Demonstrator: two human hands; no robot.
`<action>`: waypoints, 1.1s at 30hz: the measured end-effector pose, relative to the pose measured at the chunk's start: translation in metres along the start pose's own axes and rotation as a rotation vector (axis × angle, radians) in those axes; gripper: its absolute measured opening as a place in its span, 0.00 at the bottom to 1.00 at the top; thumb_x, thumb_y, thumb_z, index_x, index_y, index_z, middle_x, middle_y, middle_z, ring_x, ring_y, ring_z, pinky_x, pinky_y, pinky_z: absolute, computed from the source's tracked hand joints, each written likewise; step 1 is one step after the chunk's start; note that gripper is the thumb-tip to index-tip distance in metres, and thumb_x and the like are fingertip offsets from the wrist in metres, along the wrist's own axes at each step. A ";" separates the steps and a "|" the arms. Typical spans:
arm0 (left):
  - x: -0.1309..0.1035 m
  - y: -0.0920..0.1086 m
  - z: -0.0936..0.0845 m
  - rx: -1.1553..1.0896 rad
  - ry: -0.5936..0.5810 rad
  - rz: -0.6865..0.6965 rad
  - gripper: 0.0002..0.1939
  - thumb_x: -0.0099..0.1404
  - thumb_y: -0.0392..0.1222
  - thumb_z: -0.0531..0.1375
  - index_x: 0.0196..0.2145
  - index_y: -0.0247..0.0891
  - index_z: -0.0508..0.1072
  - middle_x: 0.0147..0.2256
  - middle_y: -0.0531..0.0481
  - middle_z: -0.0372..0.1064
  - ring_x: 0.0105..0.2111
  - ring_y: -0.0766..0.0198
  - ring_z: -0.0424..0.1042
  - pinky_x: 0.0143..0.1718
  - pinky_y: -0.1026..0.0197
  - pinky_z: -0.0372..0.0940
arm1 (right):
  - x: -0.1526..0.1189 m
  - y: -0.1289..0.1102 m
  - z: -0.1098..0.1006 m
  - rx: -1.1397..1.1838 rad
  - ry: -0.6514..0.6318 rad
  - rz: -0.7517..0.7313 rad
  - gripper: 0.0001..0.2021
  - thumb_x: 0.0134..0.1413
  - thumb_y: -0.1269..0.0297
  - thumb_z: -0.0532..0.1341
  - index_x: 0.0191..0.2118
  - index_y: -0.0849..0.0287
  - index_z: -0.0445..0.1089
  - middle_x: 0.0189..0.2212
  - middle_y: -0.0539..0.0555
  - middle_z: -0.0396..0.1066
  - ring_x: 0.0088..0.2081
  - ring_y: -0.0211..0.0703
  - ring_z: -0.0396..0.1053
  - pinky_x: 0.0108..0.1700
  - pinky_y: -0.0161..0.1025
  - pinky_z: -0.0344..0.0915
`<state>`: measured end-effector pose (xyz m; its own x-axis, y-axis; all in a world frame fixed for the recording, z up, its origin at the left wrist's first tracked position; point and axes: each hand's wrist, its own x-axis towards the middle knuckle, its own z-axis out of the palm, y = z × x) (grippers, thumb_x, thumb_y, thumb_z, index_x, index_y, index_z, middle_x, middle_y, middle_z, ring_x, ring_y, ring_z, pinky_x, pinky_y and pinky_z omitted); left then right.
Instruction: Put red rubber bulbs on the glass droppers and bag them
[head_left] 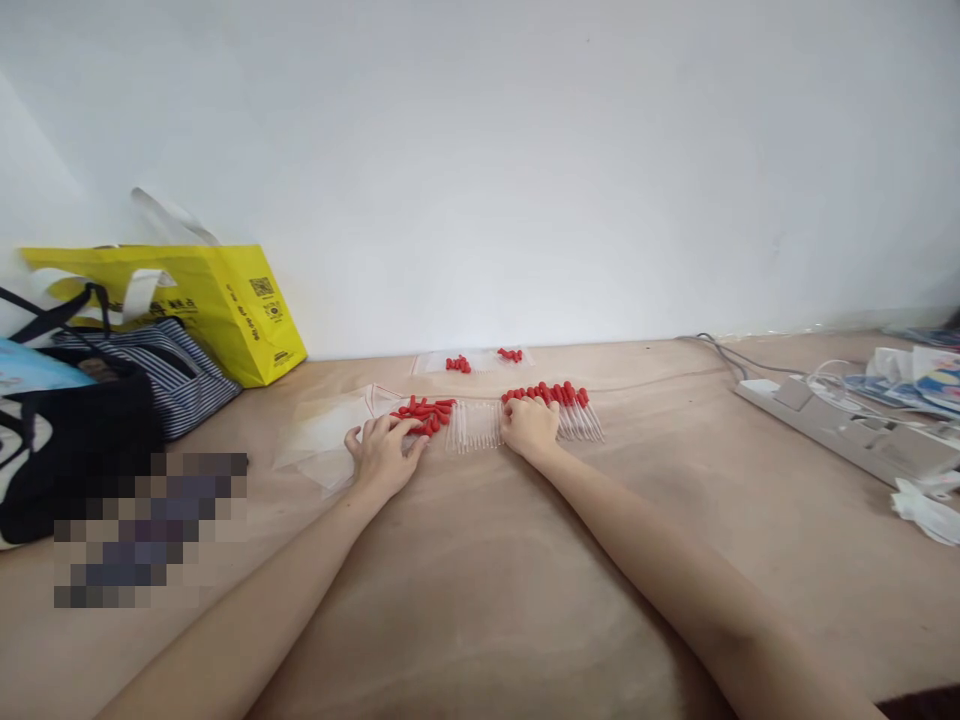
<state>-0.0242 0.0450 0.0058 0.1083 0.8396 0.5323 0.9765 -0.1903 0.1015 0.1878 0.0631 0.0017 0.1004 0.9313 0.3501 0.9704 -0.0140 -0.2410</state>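
Lying on the bench [465, 580] between both hands, the clear tubes [476, 427] could be rolled askew by a nudge from the curled right hand [532, 426], its hold hidden; at left, red pieces [432, 412] could be scattered by the half-open left hand [384, 456], no grip seen.

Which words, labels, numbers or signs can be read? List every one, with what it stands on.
No words or numbers can be read surely.
Yellow shopping bag, front: black lettering, partly covered and blurred.
Yellow shopping bag, side: QR code; small print unreadable.
Blue-and-white packaging, right: markings too blurred.
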 end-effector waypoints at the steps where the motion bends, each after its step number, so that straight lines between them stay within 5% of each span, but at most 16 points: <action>1: 0.001 0.001 0.001 0.002 0.006 0.024 0.09 0.57 0.47 0.56 0.34 0.44 0.72 0.37 0.48 0.67 0.42 0.54 0.61 0.46 0.46 0.45 | 0.000 -0.001 0.000 -0.006 -0.001 0.000 0.11 0.48 0.66 0.51 0.32 0.58 0.70 0.35 0.58 0.70 0.40 0.47 0.63 0.42 0.45 0.45; 14: 0.005 0.009 0.007 0.077 0.114 0.049 0.08 0.55 0.44 0.55 0.25 0.39 0.72 0.31 0.47 0.69 0.38 0.53 0.63 0.47 0.43 0.40 | 0.012 -0.016 -0.010 0.008 -0.204 0.142 0.10 0.43 0.65 0.55 0.32 0.63 0.71 0.32 0.61 0.71 0.38 0.49 0.66 0.43 0.46 0.46; 22: 0.001 0.010 0.004 0.052 0.161 -0.007 0.08 0.54 0.41 0.54 0.25 0.39 0.72 0.30 0.47 0.69 0.36 0.54 0.64 0.47 0.44 0.42 | 0.009 -0.014 -0.016 0.037 -0.175 0.126 0.11 0.46 0.63 0.54 0.31 0.62 0.70 0.32 0.60 0.71 0.39 0.49 0.65 0.43 0.46 0.48; 28: -0.012 0.012 -0.011 -0.074 0.210 0.094 0.07 0.54 0.41 0.54 0.25 0.39 0.71 0.28 0.49 0.69 0.36 0.56 0.65 0.48 0.46 0.43 | -0.023 0.011 -0.021 0.225 0.004 -0.161 0.09 0.51 0.65 0.51 0.31 0.62 0.66 0.34 0.57 0.68 0.38 0.43 0.63 0.39 0.38 0.52; 33: -0.027 0.034 -0.022 -0.310 0.056 0.378 0.06 0.54 0.41 0.55 0.25 0.40 0.71 0.27 0.51 0.68 0.34 0.60 0.65 0.45 0.53 0.51 | -0.059 0.053 -0.024 0.374 0.046 -0.407 0.07 0.54 0.70 0.48 0.32 0.61 0.62 0.30 0.54 0.67 0.33 0.40 0.64 0.38 0.38 0.54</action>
<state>0.0024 0.0046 0.0136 0.4263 0.6556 0.6232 0.7682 -0.6262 0.1333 0.2390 -0.0016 -0.0103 -0.2487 0.8173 0.5197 0.7894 0.4820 -0.3802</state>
